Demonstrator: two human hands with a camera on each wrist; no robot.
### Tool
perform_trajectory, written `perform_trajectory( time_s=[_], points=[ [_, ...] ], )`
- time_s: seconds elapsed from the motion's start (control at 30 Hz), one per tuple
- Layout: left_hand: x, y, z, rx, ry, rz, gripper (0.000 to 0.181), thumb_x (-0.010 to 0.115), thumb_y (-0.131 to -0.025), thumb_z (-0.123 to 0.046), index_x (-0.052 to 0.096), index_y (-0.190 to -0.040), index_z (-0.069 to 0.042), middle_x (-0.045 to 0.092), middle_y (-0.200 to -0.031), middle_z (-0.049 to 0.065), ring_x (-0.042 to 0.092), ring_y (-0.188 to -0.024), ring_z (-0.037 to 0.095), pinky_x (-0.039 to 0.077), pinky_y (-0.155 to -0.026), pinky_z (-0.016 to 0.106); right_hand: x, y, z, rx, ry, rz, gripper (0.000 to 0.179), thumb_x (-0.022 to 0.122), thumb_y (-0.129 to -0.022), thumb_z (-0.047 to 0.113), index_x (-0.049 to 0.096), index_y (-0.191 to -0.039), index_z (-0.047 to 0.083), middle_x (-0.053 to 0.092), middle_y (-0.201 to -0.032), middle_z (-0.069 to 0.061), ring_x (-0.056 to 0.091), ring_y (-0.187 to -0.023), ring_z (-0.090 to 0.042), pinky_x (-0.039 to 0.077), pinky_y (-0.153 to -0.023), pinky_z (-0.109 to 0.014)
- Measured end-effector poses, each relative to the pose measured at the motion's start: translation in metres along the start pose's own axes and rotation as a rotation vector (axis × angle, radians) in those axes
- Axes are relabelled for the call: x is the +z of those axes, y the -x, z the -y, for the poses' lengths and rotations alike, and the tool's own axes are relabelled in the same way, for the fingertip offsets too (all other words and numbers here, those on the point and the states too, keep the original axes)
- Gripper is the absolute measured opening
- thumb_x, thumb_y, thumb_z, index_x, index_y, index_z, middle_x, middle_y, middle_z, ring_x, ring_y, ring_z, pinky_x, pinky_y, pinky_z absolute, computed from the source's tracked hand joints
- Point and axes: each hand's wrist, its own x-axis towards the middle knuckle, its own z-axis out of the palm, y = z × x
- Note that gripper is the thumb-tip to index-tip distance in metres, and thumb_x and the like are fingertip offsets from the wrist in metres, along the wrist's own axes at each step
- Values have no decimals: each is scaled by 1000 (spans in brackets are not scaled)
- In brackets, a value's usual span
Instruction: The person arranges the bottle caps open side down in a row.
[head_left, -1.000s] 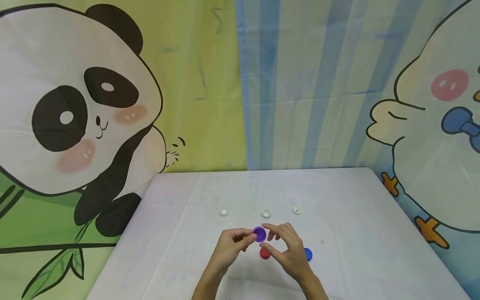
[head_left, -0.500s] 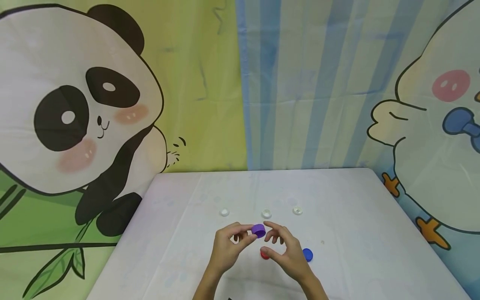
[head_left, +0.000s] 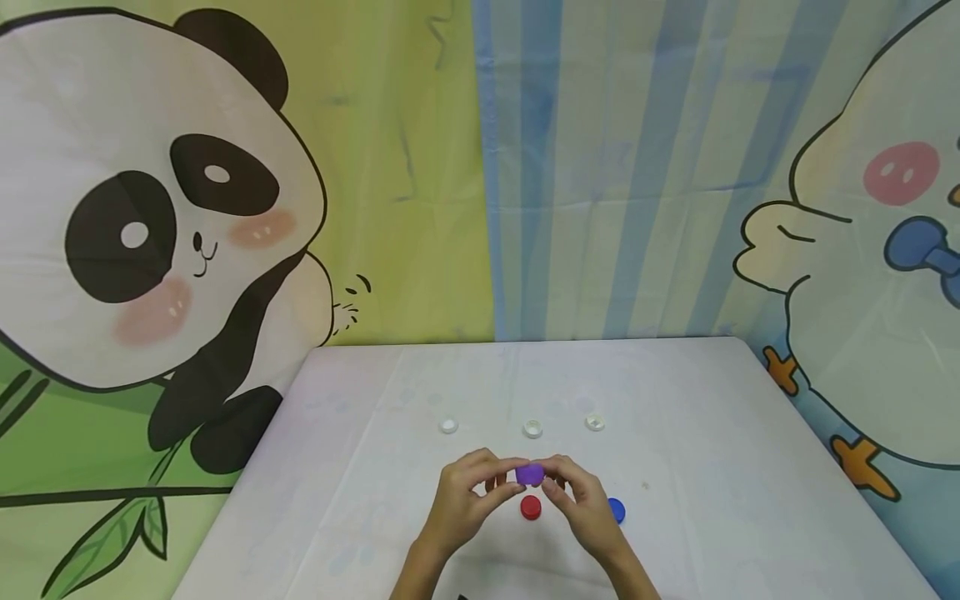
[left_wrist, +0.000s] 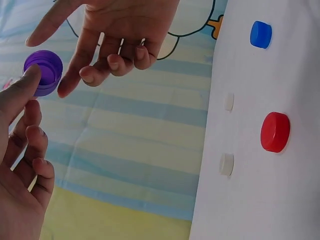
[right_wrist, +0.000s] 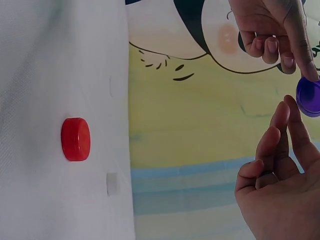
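In the head view, a purple bottle cap [head_left: 529,475] is held up over the white table between both hands. My left hand [head_left: 467,496] pinches it by one side, the thumb on its open face in the left wrist view. My right hand [head_left: 583,504] comes at it from the other side with thumb and index finger spread. In the left wrist view the right index fingertip is at the cap's edge and the thumb stands slightly apart. A red cap [head_left: 531,507] lies below the hands, and a blue cap [head_left: 617,510] beside the right hand.
Three small white round pieces, a left one [head_left: 448,425], a middle one [head_left: 532,429] and a right one [head_left: 595,422], lie in a row farther back on the white tabletop [head_left: 360,483]. A printed cartoon curtain [head_left: 405,208] stands behind the table.
The purple cap has turned in the left hand and shifted slightly right. The right hand's thumb and index finger have closed in on it, and the red cap shows more fully.
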Motion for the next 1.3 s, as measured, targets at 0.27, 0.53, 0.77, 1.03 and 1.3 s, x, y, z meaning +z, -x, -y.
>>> perform_trajectory(
  time_s=[0.27,0.53,0.77,1.03,1.3],
  points=[
    [-4,-7,-16,45,21,20,26,73,-70,-3,69,-95,-4,55,-66,-2,45,-55,7,33,-55,4,0,0,1,37,-31,4,22,49,-88,-3,63,-102,9,58,-86,-2,43,-76,-10,35,-64,-30],
    [-9,-11,-25,46,29,37,26,72,-70,-1,68,-96,-4,56,-67,-2,44,-56,7,33,-55,3,1,2,0,52,-30,19,23,49,-88,-3,62,-103,10,58,-88,-3,45,-76,-11,37,-63,-30],
    [-9,-9,-22,29,37,48,27,71,-72,-2,68,-98,-4,57,-67,-1,45,-56,7,33,-55,3,1,2,-1,34,-19,14,24,51,-87,-3,62,-104,10,57,-85,-2,44,-74,-11,36,-61,-30],
    [-12,-9,-23,33,12,57,35,72,-70,-3,66,-105,-2,57,-67,-1,47,-57,9,32,-54,3,1,-1,6,7,4,-15,28,57,-81,-8,62,-105,7,57,-86,-1,45,-75,-11,36,-63,-30],
    [-5,0,-5,25,-18,5,42,77,-67,-12,65,-107,-4,54,-67,-1,46,-55,11,29,-55,3,4,-5,23,-68,-6,-70,37,63,-73,-14,59,-108,-1,59,-93,-5,43,-75,-23,36,-65,-27]
  ],
)
